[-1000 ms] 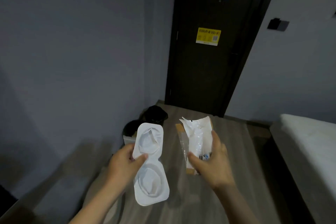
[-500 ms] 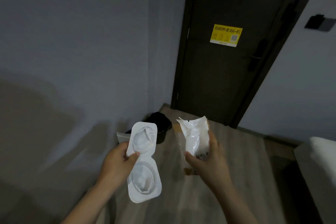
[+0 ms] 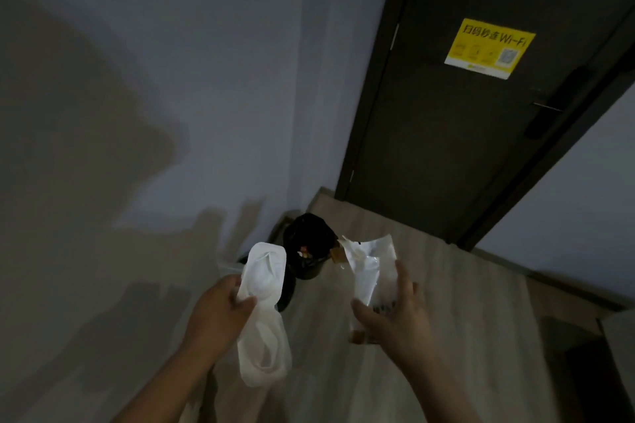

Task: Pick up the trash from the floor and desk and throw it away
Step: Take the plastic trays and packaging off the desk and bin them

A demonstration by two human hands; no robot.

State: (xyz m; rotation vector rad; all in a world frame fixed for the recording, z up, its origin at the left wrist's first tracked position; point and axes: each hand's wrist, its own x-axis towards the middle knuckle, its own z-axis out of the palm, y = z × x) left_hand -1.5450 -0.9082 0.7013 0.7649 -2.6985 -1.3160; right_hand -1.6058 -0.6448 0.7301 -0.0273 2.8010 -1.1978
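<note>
My left hand [image 3: 220, 309] pinches a white plastic two-cup tray [image 3: 264, 312] at its narrow waist; the tray hangs upright. My right hand [image 3: 395, 316] grips a torn white and clear plastic wrapper [image 3: 369, 268] with a brown strip along its edge. Both pieces are held above the wooden floor. Just beyond them a black trash bin [image 3: 309, 247] with a dark bag liner stands in the corner by the wall, with some colourful scraps inside.
A dark door [image 3: 464, 134] with a yellow Wi-Fi sticker [image 3: 488, 48] and a handle [image 3: 546, 113] stands ahead. The grey wall [image 3: 154, 96] runs along the left. Light wooden floor [image 3: 446, 302] lies underfoot. A second dark round bin [image 3: 290, 288] sits behind the tray.
The view has moved closer to the corner and the door; the bin now lies right behind both held pieces. Both hands keep their hold.
</note>
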